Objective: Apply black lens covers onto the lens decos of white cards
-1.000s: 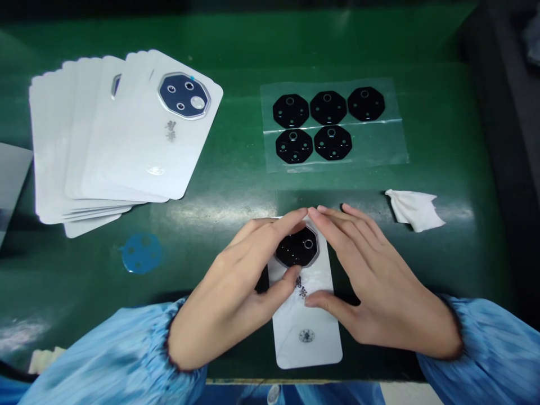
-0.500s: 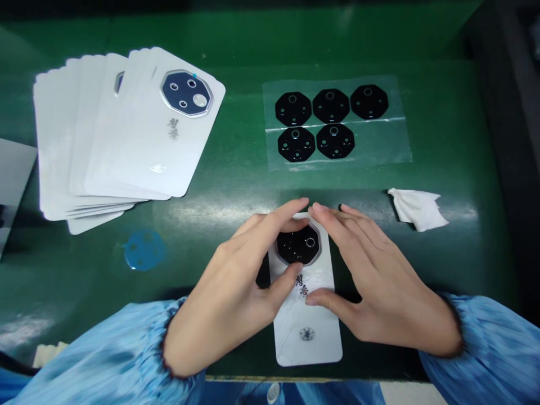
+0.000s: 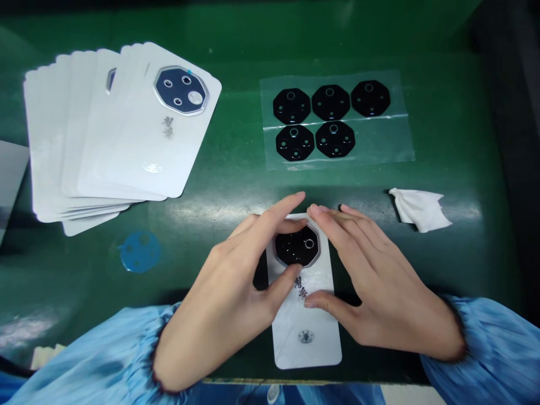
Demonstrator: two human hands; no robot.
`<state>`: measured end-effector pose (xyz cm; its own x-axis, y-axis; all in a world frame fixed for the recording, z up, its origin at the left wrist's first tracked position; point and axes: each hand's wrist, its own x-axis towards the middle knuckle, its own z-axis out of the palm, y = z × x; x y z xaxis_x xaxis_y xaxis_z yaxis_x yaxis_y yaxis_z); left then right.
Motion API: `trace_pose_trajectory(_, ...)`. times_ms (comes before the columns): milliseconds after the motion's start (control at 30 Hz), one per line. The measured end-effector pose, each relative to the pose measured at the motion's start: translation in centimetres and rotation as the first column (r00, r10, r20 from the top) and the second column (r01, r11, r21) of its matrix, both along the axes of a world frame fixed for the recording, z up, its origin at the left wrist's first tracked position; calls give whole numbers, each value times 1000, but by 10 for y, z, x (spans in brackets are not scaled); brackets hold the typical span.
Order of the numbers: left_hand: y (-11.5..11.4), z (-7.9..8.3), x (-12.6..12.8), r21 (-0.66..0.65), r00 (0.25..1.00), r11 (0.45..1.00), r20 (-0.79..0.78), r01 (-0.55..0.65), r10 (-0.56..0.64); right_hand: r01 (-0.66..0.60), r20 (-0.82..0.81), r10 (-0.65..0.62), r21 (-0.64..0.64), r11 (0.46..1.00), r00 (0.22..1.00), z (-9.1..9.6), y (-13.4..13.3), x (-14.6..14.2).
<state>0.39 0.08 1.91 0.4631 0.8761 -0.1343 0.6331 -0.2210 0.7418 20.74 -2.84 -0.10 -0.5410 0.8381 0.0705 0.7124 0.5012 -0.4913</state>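
Observation:
A white phone back cover (image 3: 306, 334) lies upright on the green mat between my hands, with printed dark characters and a small round emblem on it. A black octagonal camera lens plate (image 3: 297, 246) sits in its silver-rimmed recess near the top. My left hand (image 3: 228, 281) curves over the plate, its thumb tip at the plate's lower edge and its index finger raised above the cover's top. My right hand (image 3: 371, 275) brackets the cover from the right, with fingertips at the top edge and the thumb on its right side.
A fanned stack of white covers (image 3: 122, 129) lies at the left, the top one fitted with a blue lens. Several black lens plates sit on a clear film sheet (image 3: 337, 76) at the back. A white cloth (image 3: 419, 209) and a blue film piece (image 3: 139, 251) lie nearby.
My left index finger has lifted away from the cover's top edge, and my left wrist has shifted slightly left. The cover and plate stay under my hands, and the whole view has shifted slightly.

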Motion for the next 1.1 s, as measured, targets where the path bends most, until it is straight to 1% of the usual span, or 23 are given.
trace_pose_trajectory(400,-5,-3,2,9,999,999,14,-45,45,-2,-4,2,8,1000,1000,0,-1,0)
trace_pose_trajectory(667,-6,0,5,11,998,998,-7,-68,68,-1,-5,1,10,1000,1000,-1,1,-1)
trace_pose_trajectory(900,-7,0,5,9,997,997,-29,-71,72,0,-1,0,8,1000,1000,-1,0,0)
trace_pose_trajectory(1100,-7,3,7,22,997,998,-54,-58,59,1,-4,-1,9,1000,1000,-1,0,-1)
